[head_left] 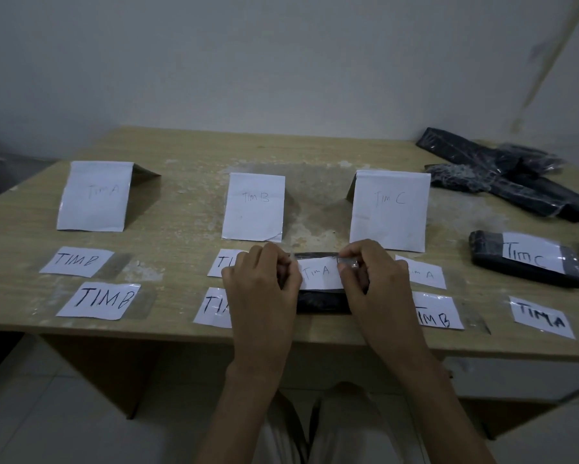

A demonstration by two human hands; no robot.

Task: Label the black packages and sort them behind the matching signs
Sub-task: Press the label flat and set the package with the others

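Note:
A black package (321,301) lies near the table's front edge, in front of the TIM B sign (254,206). A white TIM A label (318,272) lies across its top. My left hand (261,279) pinches the label's left end and my right hand (371,272) pinches its right end with the clear tape, both hands curled over the package. Folded signs TIM A (95,195) and TIM C (390,209) stand left and right. A black package bearing a TIM C label (527,259) lies at the right, beside the TIM C sign.
Loose taped labels lie on the wooden table (181,155): two TIM B (104,299) at the left, others partly under my hands, a TIM A (544,318) at the right. Several unlabelled black packages (502,175) are piled at the back right. A wall stands behind.

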